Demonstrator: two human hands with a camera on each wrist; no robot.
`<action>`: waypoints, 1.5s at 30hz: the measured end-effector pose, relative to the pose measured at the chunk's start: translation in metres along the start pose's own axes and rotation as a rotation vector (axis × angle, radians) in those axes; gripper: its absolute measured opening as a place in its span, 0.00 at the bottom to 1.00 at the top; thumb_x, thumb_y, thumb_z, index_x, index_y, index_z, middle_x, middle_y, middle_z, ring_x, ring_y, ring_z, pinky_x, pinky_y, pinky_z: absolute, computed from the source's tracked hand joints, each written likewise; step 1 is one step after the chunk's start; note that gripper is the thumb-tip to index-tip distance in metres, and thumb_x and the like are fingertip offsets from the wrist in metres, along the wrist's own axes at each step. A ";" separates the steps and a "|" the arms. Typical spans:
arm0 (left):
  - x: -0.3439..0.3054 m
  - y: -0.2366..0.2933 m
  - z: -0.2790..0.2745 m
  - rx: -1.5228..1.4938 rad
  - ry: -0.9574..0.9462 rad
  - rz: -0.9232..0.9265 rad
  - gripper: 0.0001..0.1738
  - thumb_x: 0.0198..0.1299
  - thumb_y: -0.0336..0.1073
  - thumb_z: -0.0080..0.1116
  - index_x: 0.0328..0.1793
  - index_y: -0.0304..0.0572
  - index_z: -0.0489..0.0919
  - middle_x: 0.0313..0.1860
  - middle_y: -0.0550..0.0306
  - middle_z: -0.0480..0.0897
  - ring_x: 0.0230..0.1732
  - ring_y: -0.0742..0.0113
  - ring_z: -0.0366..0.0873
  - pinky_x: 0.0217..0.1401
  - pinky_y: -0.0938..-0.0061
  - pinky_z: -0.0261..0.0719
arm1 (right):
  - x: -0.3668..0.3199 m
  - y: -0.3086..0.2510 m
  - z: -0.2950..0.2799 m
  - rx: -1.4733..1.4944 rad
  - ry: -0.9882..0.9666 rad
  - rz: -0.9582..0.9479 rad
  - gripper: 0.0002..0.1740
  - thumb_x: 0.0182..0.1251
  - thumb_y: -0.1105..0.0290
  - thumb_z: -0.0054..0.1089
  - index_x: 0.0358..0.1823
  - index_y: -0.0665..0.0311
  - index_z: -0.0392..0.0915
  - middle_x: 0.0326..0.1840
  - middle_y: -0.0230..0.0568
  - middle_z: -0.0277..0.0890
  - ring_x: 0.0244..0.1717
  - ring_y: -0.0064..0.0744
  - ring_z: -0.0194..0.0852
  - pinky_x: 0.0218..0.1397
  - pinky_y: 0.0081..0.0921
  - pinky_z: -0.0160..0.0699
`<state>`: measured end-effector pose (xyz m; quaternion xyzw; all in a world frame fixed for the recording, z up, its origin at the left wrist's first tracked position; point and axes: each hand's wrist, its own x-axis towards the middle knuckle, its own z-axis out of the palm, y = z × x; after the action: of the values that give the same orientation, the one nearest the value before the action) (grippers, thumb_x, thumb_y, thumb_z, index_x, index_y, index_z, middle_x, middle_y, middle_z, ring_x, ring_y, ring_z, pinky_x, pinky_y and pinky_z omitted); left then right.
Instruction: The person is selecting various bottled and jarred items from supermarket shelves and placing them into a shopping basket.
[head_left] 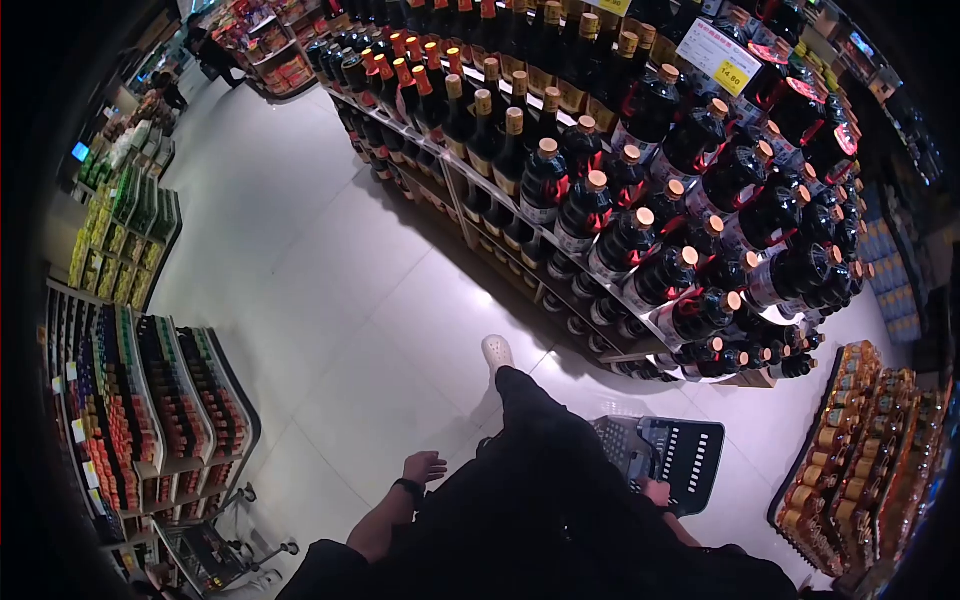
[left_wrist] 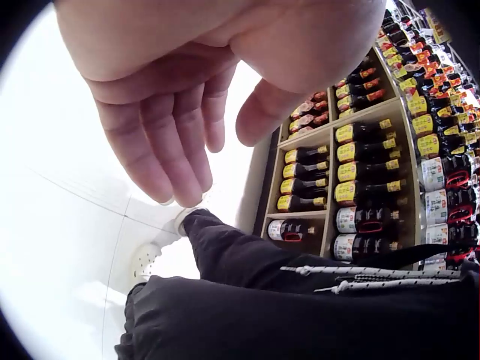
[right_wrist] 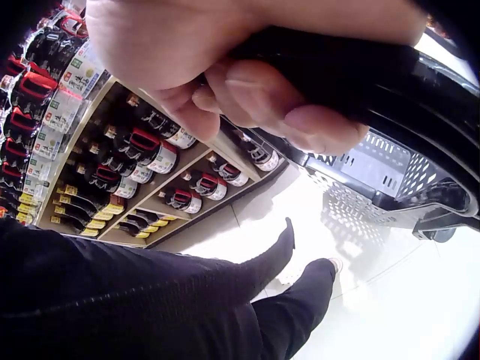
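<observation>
When working from the head view, locate the grey perforated basket [head_left: 617, 441] low beside the dark trousers [head_left: 530, 410], on the right-hand side and just ahead of the right grip [head_left: 656, 492]. Read the right grip as grasping, fingers curled round the black handle [right_wrist: 360, 82]. Regard the left grip [head_left: 425, 468] as released: empty, fingers loosely bent, well apart from the basket on the opposite side of the body. Take the right grip as the nearer of the two, and the only one in contact.

In the right wrist view, trace the long axis of the handle on a slant, from under the palm down toward the right edge. Find the basket beneath, close to the floor [head_left: 330, 330]. Leave the basket's own long axis unassigned; too foreshortened to judge.

Note the dark bottles [head_left: 547, 180] ahead, apart from both grips. In the left wrist view, note wooden shelving [left_wrist: 328, 232] to the right of the left grip.
</observation>
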<state>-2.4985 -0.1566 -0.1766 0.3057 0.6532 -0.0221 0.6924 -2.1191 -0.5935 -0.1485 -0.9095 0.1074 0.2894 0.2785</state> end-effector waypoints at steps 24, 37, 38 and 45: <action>0.104 0.332 -0.116 0.159 -0.053 0.137 0.19 0.68 0.32 0.54 0.62 0.32 0.77 0.46 0.41 0.87 0.42 0.52 0.88 0.45 0.63 0.90 | -0.063 -0.194 0.166 0.447 -0.046 0.199 0.11 0.56 0.71 0.63 0.21 0.69 0.75 0.14 0.37 0.68 0.09 0.33 0.65 0.14 0.34 0.59; 0.177 0.375 -0.313 0.330 -0.055 0.007 0.20 0.67 0.35 0.55 0.61 0.31 0.78 0.46 0.40 0.87 0.42 0.49 0.89 0.44 0.61 0.90 | -0.156 -0.326 0.306 0.443 0.031 0.155 0.12 0.60 0.70 0.68 0.24 0.70 0.76 0.15 0.37 0.70 0.09 0.32 0.68 0.12 0.33 0.64; 0.174 0.377 -0.322 0.340 -0.049 -0.004 0.20 0.67 0.35 0.55 0.61 0.31 0.78 0.46 0.40 0.87 0.42 0.49 0.88 0.45 0.60 0.90 | -0.162 -0.329 0.314 0.441 0.036 0.166 0.13 0.59 0.69 0.68 0.24 0.70 0.77 0.16 0.37 0.72 0.12 0.31 0.70 0.15 0.32 0.65; 0.171 0.387 -0.363 0.571 -0.185 0.217 0.20 0.67 0.37 0.55 0.60 0.31 0.77 0.49 0.41 0.86 0.46 0.51 0.87 0.48 0.58 0.86 | -0.160 -0.344 0.353 0.240 0.167 0.109 0.20 0.56 0.59 0.72 0.31 0.75 0.84 0.21 0.45 0.78 0.20 0.39 0.78 0.26 0.40 0.74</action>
<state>-2.6306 0.3850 -0.1663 0.5523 0.5186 -0.1580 0.6333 -2.2905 -0.1046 -0.1411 -0.8833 0.2132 0.2126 0.3593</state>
